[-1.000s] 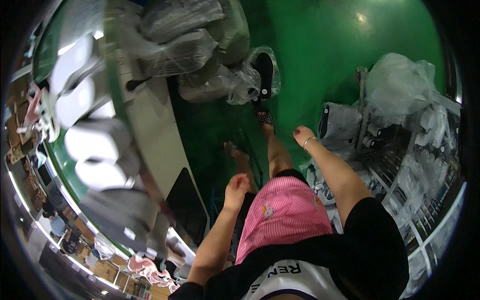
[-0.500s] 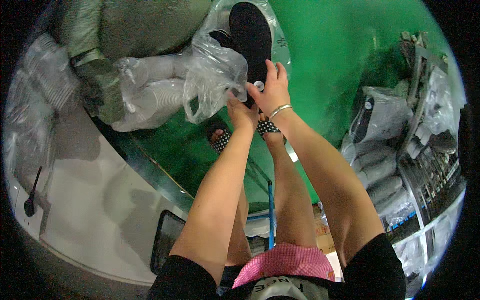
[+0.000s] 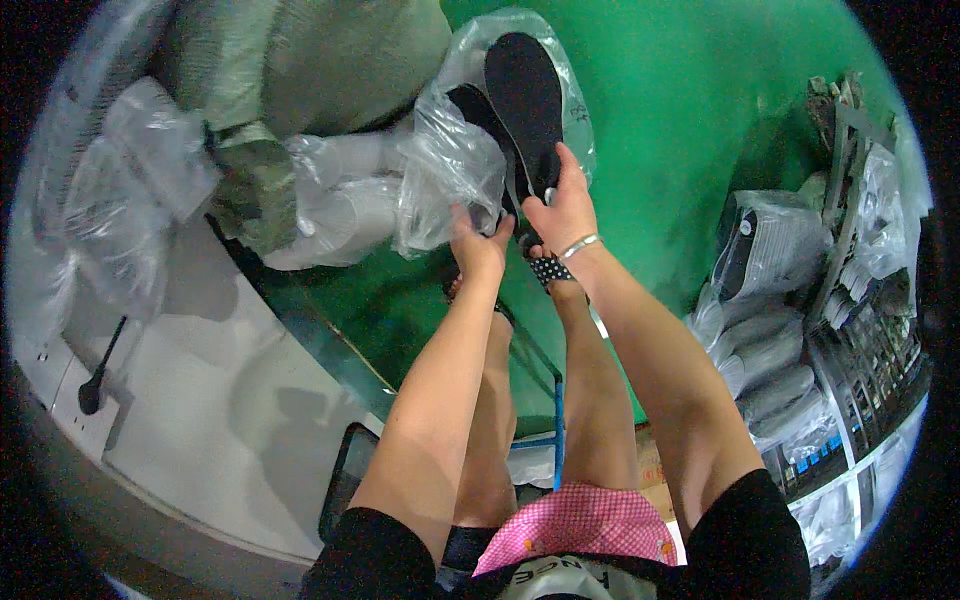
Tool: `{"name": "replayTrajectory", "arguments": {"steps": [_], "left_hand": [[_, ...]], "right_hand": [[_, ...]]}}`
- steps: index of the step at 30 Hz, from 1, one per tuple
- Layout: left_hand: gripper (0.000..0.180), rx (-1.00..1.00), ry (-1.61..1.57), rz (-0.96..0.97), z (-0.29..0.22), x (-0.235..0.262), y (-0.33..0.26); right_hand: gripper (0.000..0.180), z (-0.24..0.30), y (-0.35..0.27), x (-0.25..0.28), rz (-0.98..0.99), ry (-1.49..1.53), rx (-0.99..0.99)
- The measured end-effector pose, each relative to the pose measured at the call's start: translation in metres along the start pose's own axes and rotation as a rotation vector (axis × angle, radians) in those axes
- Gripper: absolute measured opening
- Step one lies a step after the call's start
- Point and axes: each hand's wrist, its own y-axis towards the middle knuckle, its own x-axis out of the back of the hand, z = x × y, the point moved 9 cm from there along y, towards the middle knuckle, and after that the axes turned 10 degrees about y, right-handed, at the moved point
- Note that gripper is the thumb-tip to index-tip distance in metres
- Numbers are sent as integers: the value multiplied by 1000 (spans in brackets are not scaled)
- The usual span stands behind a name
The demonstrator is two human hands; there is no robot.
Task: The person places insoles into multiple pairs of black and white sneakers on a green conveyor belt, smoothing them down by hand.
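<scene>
A black shoe insole (image 3: 525, 100) sticks out of a clear plastic bag (image 3: 450, 165) on the green floor. My right hand (image 3: 562, 205), with a thin bracelet at the wrist, grips the near end of the black insole. My left hand (image 3: 480, 245) holds the lower edge of the clear bag, beside more dark insoles inside it. Both arms reach forward over my legs and sandalled feet.
Grey-green sacks (image 3: 330, 60) and more clear bags (image 3: 140, 150) lie at the upper left. A white bench surface (image 3: 220, 400) runs along the left. Bagged white insoles (image 3: 760, 340) and metal shelving (image 3: 860, 330) stand at the right.
A second ago my hands hung near my lap. I bent down, and both hands reached the bag of insoles; since half a second ago the grip has settled closer on it.
</scene>
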Motion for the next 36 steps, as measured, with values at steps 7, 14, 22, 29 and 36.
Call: {"name": "replayTrajectory", "arguments": {"steps": [7, 14, 22, 29, 36], "left_hand": [[37, 507, -697, 162, -6, 10, -134], [51, 469, -510, 417, -141, 95, -357], [50, -314, -436, 50, -309, 292, -490], [30, -412, -1138, -453, -266, 434, -619], [39, -439, -1301, -931, -148, 513, -710]], "right_hand": [[69, 22, -105, 58, 131, 1304, -611], [69, 85, -273, 155, 174, 1298, -680], [64, 329, -333, 235, 645, 1084, -41], [66, 515, -463, 182, 1137, 574, 485], [54, 591, -611, 63, 809, -334, 1390]]}}
